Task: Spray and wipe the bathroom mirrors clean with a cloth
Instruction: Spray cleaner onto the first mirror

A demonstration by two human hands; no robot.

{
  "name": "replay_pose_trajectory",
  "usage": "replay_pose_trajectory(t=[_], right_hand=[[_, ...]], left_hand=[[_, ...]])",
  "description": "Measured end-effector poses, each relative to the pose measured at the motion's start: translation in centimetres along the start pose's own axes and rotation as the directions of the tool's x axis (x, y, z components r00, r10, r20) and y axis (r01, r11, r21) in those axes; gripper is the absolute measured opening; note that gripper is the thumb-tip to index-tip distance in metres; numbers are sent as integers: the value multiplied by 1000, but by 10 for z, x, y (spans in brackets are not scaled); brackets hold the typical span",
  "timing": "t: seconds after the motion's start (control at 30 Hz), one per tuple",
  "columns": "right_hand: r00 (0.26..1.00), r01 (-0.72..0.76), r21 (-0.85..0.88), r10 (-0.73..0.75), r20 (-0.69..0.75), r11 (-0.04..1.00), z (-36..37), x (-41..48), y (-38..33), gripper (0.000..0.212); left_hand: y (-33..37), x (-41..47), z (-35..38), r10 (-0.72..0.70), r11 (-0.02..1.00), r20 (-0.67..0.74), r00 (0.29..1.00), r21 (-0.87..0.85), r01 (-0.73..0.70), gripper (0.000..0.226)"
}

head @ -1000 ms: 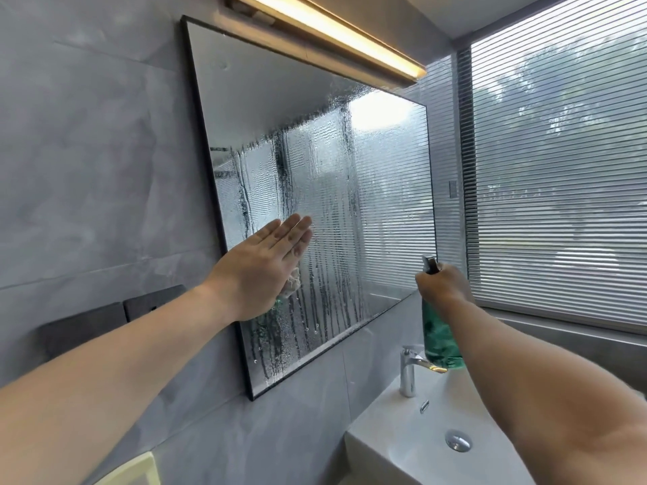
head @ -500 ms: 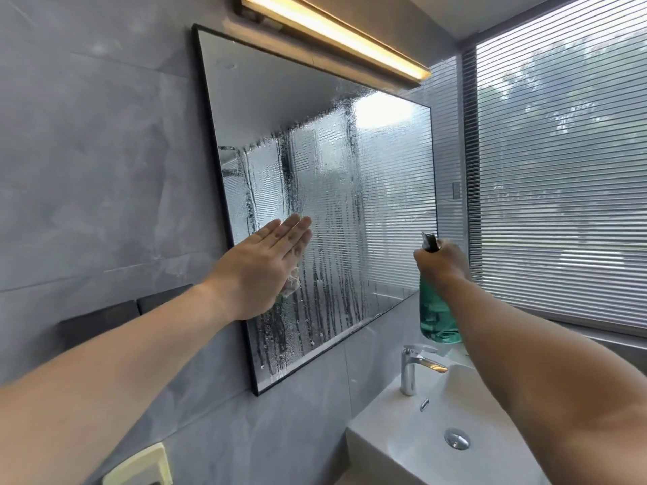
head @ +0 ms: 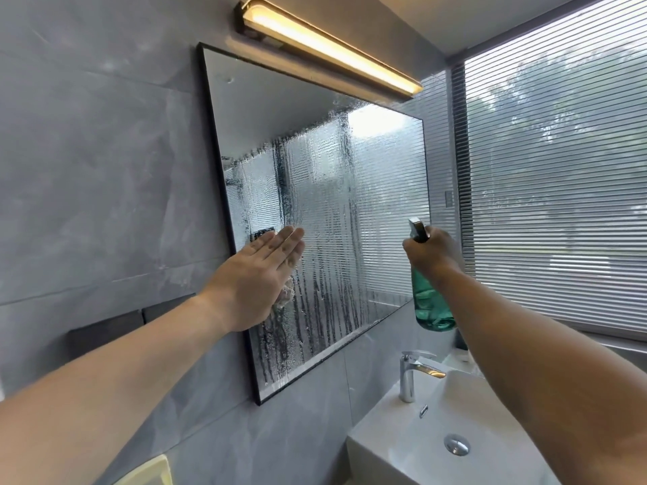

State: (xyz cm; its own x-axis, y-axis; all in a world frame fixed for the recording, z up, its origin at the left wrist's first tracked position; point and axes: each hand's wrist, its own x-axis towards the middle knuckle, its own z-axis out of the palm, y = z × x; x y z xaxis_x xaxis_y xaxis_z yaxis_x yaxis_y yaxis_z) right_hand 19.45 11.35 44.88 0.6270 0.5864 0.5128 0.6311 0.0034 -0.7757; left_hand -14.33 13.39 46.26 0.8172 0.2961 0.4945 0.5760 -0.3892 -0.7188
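Note:
A black-framed mirror hangs on the grey tiled wall, its lower and middle glass covered with droplets and dark running streaks. My left hand lies flat against the mirror's lower left, fingers straight, pressing a pale cloth of which only a small edge shows under the palm. My right hand holds a green spray bottle upright by its neck, in front of the mirror's right edge, nozzle toward the glass.
A white basin with a chrome tap stands below right. A lit lamp bar runs above the mirror. Window blinds fill the right. Dark wall plates sit left of the mirror; a yellowish object shows at the bottom.
My right hand has raised the spray bottle from near the tap to mid-mirror height. My left hand stays pressed on the same spot of the glass.

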Motion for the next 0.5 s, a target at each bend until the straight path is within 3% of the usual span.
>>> replay_pose_trajectory(t=[0.13, 0.5], right_hand=[[1000, 29, 44, -29, -10, 999, -3, -11, -5, 15], [998, 55, 135, -56, 2, 989, -16, -32, -12, 17]], left_hand=[[1, 0, -1, -20, 999, 26, 999, -33, 21, 68], [3, 2, -16, -74, 995, 116, 990, -53, 81, 71]])
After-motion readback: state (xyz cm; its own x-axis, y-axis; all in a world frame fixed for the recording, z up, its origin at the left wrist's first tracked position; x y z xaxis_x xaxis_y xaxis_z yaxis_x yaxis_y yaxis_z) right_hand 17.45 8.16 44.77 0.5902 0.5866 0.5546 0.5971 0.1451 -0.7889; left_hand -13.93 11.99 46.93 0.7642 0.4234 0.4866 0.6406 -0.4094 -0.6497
